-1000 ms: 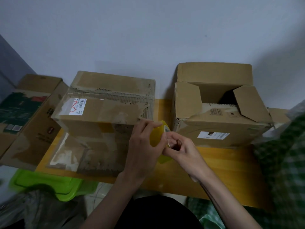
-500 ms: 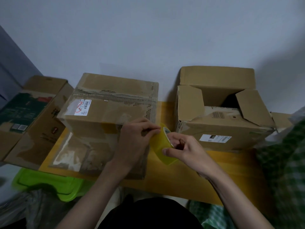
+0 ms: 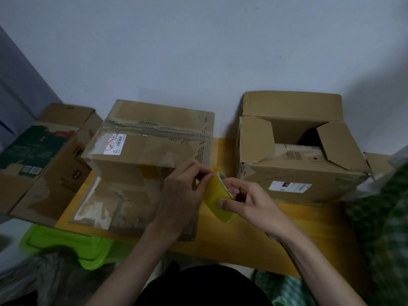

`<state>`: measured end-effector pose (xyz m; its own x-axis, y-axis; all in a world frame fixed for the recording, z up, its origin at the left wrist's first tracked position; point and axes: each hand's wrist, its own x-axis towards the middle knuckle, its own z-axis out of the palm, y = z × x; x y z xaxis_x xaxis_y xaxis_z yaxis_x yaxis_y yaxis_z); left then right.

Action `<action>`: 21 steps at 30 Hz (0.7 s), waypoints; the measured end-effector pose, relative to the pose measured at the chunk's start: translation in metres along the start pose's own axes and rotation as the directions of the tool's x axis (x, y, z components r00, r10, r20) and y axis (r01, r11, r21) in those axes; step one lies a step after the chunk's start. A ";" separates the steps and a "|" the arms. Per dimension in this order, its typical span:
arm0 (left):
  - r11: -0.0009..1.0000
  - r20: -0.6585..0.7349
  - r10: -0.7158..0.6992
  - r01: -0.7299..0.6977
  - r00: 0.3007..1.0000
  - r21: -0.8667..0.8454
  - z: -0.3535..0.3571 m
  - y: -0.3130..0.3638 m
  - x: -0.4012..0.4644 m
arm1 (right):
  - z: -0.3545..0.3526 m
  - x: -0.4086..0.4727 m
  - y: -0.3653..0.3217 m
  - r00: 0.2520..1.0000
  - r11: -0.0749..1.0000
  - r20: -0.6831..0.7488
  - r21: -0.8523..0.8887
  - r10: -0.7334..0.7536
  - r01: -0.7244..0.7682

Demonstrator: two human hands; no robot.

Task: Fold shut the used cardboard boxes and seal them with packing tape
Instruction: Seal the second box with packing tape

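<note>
A person seated at a yellow table (image 3: 309, 235) works a roll of yellow packing tape (image 3: 217, 195) between both hands, just above the table's middle, between two used cardboard boxes. The right hand (image 3: 249, 202) grasps the roll, thumb on its outer face and fingers curled at its core; the left hand (image 3: 185, 195) pinches at the roll's upper edge, apparently hunting for or peeling the loose end — the end itself can't be made out. The left box (image 3: 150, 151), toward the table's left edge, has its top flaps folded down, w/ a short yellow strip (image 3: 149, 171) at the front lip; whether the torn centre seam is sealed along its length can't be told, and a loose front flap lies flat on the table. The right box (image 3: 302, 164), at the back right against the wall, is plainly open — rear flap upright, side flaps tilted inward. A flattened printed carton (image 3: 42, 155) hangs off the table's left edge, and a green plastic lid (image 3: 66, 244) sits below the front-left corner. Judged from this: roughly the 1st box is partway done, the 2nd untouched, so most of the taping is left. Vs. half a sec. ago, little differs: the hands and roll sit at much the same spot, the left fingers a touch nearer the roll's rim, and the view has shifted only slightly; boxes haven't moved.
</note>
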<state>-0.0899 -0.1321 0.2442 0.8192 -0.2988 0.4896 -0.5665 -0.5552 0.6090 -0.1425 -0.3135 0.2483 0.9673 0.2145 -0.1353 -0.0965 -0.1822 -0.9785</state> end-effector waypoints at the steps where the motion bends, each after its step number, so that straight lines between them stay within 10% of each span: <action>1: 1.000 -0.006 0.006 -0.006 1.000 0.006 0.001 0.000 -0.003 | 0.000 0.000 0.001 1.000 1.000 0.005 -0.029 -0.004 0.004; 21: 0.987 0.145 0.056 -0.077 0.988 0.142 0.008 -0.016 -0.020 | 0.002 0.001 0.004 0.992 0.969 0.125 -0.248 0.011 0.020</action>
<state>-0.0967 -0.1235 0.2202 0.7904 -0.4391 0.4271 -0.6093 -0.6352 0.4746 -0.1418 -0.3123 0.2442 0.9293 0.3306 -0.1645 -0.0156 -0.4098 -0.9121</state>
